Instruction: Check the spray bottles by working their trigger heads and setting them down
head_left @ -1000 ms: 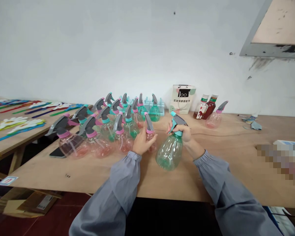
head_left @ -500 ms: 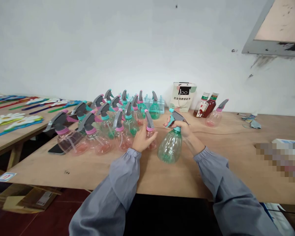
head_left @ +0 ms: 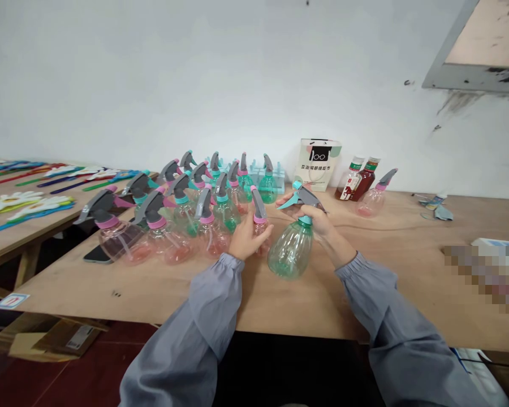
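Note:
My left hand (head_left: 246, 238) is closed around a clear pink spray bottle (head_left: 262, 229) with a grey and pink head, which stands on the table. The fingers behind it are partly hidden. My right hand (head_left: 322, 223) grips a clear green spray bottle (head_left: 290, 251) by its neck, just under the grey and turquoise head. That bottle leans, its base toward the left, and some fingers show behind its trigger (head_left: 289, 202). Left of my hands stand several more pink and green spray bottles, among them a pink one (head_left: 214, 240) close to my left wrist.
A turquoise rack (head_left: 280, 178) sits behind the bottles. Along the wall stand a paper bag (head_left: 316, 167), two labelled bottles (head_left: 358, 181) and another pink spray bottle (head_left: 372, 200). A phone (head_left: 96, 255) lies at left. Colourful hand-shaped items (head_left: 42, 208) cover the neighbouring table.
The green spray bottle in my right hand has tilted a little, its base shifting left. Its trigger now sticks out further to the left. My left hand stays at the pink bottle.

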Tool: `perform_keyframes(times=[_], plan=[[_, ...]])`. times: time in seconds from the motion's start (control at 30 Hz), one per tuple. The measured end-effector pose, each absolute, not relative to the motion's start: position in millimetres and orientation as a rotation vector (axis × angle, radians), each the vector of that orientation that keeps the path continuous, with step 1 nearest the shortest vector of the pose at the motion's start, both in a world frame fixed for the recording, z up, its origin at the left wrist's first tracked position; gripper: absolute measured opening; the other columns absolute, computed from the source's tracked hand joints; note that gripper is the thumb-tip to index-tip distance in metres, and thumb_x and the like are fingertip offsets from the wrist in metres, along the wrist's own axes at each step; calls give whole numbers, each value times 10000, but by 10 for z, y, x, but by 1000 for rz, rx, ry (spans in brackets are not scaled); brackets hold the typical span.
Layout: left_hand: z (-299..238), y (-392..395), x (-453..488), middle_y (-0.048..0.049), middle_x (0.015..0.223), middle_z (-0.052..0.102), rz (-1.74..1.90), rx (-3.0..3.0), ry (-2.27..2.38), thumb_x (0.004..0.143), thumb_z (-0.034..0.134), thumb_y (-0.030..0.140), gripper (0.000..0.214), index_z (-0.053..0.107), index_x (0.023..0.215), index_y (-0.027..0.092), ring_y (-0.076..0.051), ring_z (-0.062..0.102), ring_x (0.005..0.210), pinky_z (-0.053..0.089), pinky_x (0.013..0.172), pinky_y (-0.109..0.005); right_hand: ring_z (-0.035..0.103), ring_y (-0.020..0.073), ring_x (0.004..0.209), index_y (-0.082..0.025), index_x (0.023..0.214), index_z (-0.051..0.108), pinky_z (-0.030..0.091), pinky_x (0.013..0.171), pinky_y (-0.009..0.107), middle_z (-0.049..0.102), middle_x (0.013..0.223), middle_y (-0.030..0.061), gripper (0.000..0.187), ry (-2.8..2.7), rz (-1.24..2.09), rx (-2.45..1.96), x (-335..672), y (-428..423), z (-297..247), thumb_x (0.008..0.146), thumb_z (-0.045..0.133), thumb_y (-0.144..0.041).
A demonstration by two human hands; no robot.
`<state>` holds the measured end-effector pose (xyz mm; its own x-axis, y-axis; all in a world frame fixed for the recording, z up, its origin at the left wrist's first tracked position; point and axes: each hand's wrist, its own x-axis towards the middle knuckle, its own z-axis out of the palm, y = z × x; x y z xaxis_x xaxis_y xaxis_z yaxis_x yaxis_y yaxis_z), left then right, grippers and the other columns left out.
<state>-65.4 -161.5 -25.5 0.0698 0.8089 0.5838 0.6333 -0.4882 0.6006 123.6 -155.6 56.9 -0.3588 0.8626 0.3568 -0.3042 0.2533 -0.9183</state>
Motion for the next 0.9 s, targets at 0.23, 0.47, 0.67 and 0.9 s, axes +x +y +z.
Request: perform_keyframes(times=[0.23,0.47,0.67,0.9], plan=[[-267,-1595,-659,-71,985,682,1389,2154,1457,887,617,478,361,552,1116,206,-250,674,952,519,850,-358,627,204,744,-241,567,558,494,752,328,675,683,2,49,-1463,1175,-656,1206,-1592,528,527,533,-251],[-255,-1612,-664,-64,970,688,1368,2138,1451,890,616,469,352,535,1107,204,-245,673,919,513,814,-352,664,240,910,-250,734,657,493,863,364,718,802,-2,215,-1552,1200,-597,1218,-1607,567,547,552,-236],[-259,-1601,-661,-76,1033,696,1420,2138,1387,885,631,450,343,536,1112,211,-245,675,1012,500,897,-356,671,244,826,-239,583,581,497,795,365,671,679,16,73,-1536,1157,-666,1287,-1569,541,535,526,-248],[-301,-1564,-679,-78,1061,694,1433,2158,1344,891,632,470,397,542,1181,213,-235,661,1055,482,925,-339,676,259,1057,-258,833,700,473,1034,438,748,903,13,221,-1624,790,-839,1625,-1499,521,639,594,-266]])
